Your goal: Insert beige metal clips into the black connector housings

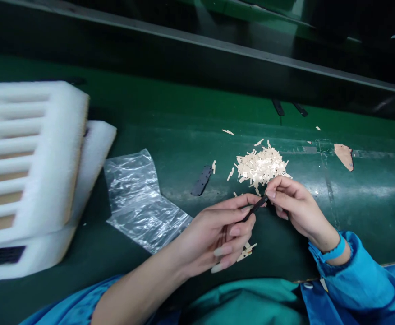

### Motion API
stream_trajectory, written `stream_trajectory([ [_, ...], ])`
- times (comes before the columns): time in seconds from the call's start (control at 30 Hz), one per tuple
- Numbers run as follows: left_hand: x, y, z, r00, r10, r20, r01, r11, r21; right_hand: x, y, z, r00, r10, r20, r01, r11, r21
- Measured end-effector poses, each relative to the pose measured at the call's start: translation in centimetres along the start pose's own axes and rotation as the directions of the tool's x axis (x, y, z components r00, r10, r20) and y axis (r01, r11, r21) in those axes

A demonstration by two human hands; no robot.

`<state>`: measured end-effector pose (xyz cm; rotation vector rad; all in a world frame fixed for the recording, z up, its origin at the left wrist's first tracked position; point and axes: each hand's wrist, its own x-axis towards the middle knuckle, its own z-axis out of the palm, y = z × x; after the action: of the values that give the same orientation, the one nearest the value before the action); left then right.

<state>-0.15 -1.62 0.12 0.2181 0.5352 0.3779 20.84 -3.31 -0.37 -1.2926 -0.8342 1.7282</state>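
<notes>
My left hand (233,225) grips a slim black plate-like part (257,206) between thumb and fingers, holding it edge-on above the green table. At the far end of this part, my right hand (294,203) pinches with thumb and forefinger; whether a small piece sits in that pinch is hidden. Just beyond the hands lies a heap of small cream-coloured strips (261,164), with several loose ones around it. To the left of the heap rests a dark flat part (201,180) with small holes. A few cream pieces (247,253) lie under my left hand.
White foam trays (58,171) with slots are stacked at the left. A clear plastic bag (143,203) lies beside them. Two black parts (278,107) sit near the back ledge (218,43). A brown scrap (344,156) lies at the right on the green table (369,203).
</notes>
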Motion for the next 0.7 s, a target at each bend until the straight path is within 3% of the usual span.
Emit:
stream_trajectory([
  [0.17, 0.0, 0.1, 0.1, 1.0, 0.01, -0.014, -0.01, 1.0, -0.013, -0.2, -0.1, 0.2, 0.997, -0.08, 0.003, 0.08, 0.995, -0.055],
  [0.4, 0.2, -0.3, 0.4, 0.99, 0.083, -0.115, -0.066, 0.987, 0.145, -0.6, -0.1, 0.8, 0.975, -0.222, -0.007, 0.209, 0.926, -0.313],
  [0.5, 0.3, 0.0, 0.0, 0.994, 0.057, -0.097, -0.042, 0.987, 0.153, -0.7, -0.9, 0.5, 0.953, -0.298, 0.059, 0.291, 0.839, -0.459],
  [0.63, 0.3, 0.5, -0.4, 0.997, -0.002, -0.077, 0.015, 0.987, 0.16, -0.7, -2.8, -0.1, 0.884, -0.402, 0.241, 0.459, 0.639, -0.617],
  [0.7, 0.3, 0.7, -0.3, 0.992, 0.068, -0.11, -0.039, 0.969, 0.243, -0.5, -3.4, -0.3, 0.889, -0.4, 0.223, 0.441, 0.618, -0.65],
])
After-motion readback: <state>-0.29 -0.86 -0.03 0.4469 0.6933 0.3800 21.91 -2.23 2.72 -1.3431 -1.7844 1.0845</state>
